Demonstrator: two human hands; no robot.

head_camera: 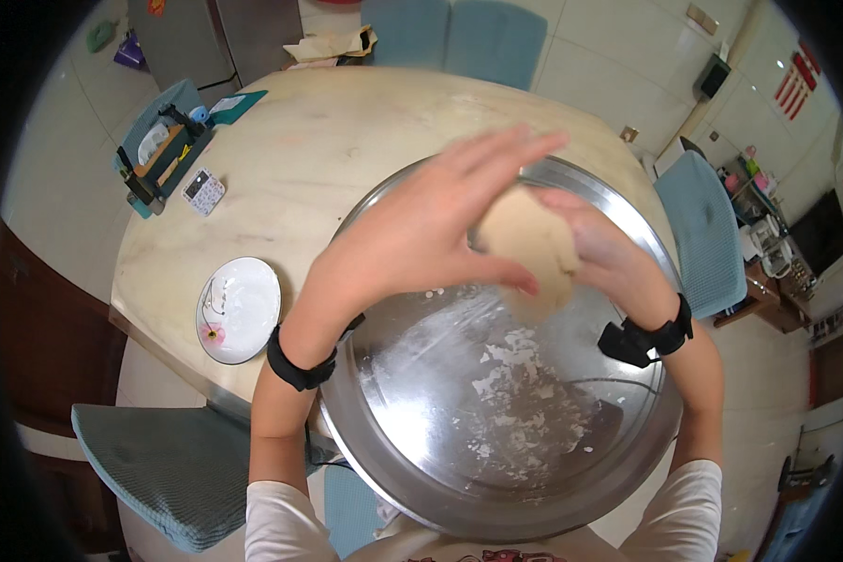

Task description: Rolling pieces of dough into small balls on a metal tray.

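A pale lump of dough (530, 246) is held above a large round steel tray (421, 421), whose floor bears white flour and flaky residue. My right hand (600, 239) supports the dough from its right side, the fingers curled behind it. At the dough's upper left is my left hand (435, 218), blurred, its fingers stretched out and its thumb reaching across the front of the dough; whether it presses on the dough I cannot tell. Both wrists wear black straps.
The tray overlaps the near edge of a marble-look table (309, 154). Left of it lies a white plate with a pink flower (242, 309). A small patterned timer-like device (204, 191) and a desk organizer (172, 158) stand farther left. Blue-covered chairs (699, 232) surround the table.
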